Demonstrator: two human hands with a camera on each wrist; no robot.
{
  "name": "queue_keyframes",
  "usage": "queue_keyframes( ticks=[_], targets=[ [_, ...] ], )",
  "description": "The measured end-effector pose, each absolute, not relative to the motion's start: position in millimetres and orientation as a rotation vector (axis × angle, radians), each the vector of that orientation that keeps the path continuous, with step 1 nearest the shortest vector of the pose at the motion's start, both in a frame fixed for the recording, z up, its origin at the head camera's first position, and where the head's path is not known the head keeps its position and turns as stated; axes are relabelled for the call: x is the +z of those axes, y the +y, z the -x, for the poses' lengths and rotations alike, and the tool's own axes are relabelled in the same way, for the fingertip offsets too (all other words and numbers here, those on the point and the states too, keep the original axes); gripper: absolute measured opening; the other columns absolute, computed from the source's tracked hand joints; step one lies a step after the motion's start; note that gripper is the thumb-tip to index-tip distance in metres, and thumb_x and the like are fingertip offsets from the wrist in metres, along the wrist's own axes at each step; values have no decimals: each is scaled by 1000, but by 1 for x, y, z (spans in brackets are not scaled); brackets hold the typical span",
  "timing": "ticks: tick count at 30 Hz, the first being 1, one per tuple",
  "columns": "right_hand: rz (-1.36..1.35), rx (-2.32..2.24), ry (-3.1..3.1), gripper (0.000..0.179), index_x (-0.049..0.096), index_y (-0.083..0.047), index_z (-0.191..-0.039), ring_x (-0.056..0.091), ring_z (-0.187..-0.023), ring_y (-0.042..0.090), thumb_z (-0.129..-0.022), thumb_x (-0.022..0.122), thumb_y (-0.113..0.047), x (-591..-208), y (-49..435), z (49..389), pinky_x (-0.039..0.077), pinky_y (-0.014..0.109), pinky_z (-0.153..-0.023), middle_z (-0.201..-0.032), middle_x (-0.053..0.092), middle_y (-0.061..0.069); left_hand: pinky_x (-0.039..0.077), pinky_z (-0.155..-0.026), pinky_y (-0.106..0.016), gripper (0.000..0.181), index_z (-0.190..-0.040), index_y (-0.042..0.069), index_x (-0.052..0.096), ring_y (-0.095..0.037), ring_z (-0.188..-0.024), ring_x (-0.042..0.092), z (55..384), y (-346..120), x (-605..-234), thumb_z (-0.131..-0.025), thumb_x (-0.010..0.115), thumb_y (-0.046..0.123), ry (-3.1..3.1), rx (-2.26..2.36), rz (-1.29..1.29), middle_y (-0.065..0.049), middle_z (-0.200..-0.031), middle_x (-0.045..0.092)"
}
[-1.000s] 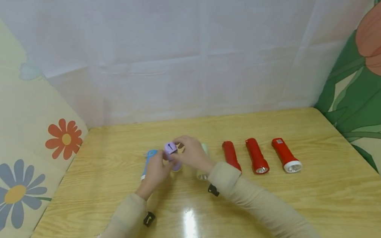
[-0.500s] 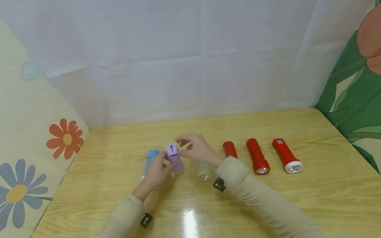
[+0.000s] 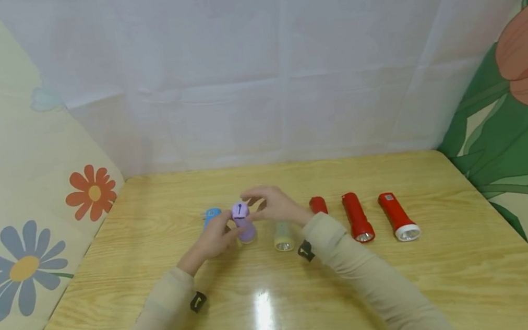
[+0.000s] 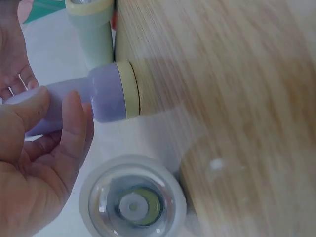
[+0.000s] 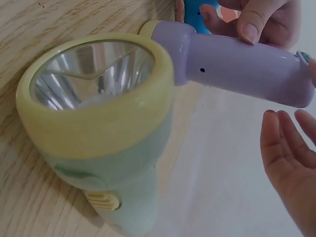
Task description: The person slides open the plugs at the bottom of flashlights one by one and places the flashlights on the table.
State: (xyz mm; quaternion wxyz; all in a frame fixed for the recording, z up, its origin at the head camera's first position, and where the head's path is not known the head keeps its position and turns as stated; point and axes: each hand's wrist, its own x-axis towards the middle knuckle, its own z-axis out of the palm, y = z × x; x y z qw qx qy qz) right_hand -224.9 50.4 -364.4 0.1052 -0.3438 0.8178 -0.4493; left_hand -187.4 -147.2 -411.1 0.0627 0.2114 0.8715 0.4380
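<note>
A purple flashlight [image 3: 247, 231] stands upright on the table with its yellow-rimmed lamp end down. My left hand [image 3: 213, 237] holds its body between thumb and fingers, as the left wrist view also shows. My right hand [image 3: 274, 204] is beside the flashlight's upper end, fingers loosely bent; one fingertip [image 5: 313, 74] is close to that end, and contact is hard to tell. A blue flashlight [image 3: 212, 214] lies left of the purple one, partly behind my left hand. Under my right hand lies a pale green flashlight [image 3: 283, 236] with a yellow rim, its lamp facing me.
Several red flashlights lie to the right: one partly behind my right forearm [image 3: 317, 204], one in the middle [image 3: 357, 217] and a white-rimmed one [image 3: 397, 216]. The wooden table [image 3: 267, 311] meets a white cloth [image 3: 259, 108] at the back. Wrist cameras [image 3: 306, 251] hang below both wrists.
My right hand has drawn slightly right of the purple flashlight's upper end. That end has shifted a little right and toward me. The left hand keeps its hold.
</note>
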Motion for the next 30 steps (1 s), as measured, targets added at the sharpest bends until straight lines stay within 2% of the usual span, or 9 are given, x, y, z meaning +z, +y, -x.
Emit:
queue_keyframes(
  ticks=[8,14,18,23,30],
  targets=[
    [1111,-1262,2461,43,58,-2,-116,57,-95,20,-76,72,-5,-368,48,225,49,21,-74,-109,61,9,50,-45,-34,36,-122,-2,47,-27,-58,58,189,-149,-410,-89,56,8,2591,1311,-669,-22,-114,54],
    [1135,-1210,2536,43,59,-3,-115,56,-94,19,-75,73,-10,-369,47,223,48,19,-72,-106,61,7,50,-52,-26,33,-114,-4,51,-20,-65,59,187,-149,-413,-85,62,9,2731,1247,-636,-15,-96,57],
    [1087,-1155,2617,41,60,-5,-114,54,-93,17,-76,73,-15,-368,46,219,49,23,-73,-106,60,4,50,-56,-24,33,-106,-6,53,-17,-66,58,183,-148,-412,-83,66,14,2833,1188,-545,-13,-87,58],
    [995,-1105,2741,37,61,-8,-108,53,-90,16,-76,74,-21,-366,44,210,47,26,-73,-104,59,2,51,-58,-28,35,-103,-7,56,-20,-68,60,176,-145,-409,-81,68,15,2877,1146,-437,-15,-85,61],
    [911,-985,2922,34,61,-6,-97,55,-88,21,-76,73,-30,-363,39,198,46,28,-74,-97,58,4,52,-60,-33,40,-105,-10,55,-28,-72,62,173,-137,-413,-78,71,15,2902,1099,-424,-22,-91,63]
  ],
)
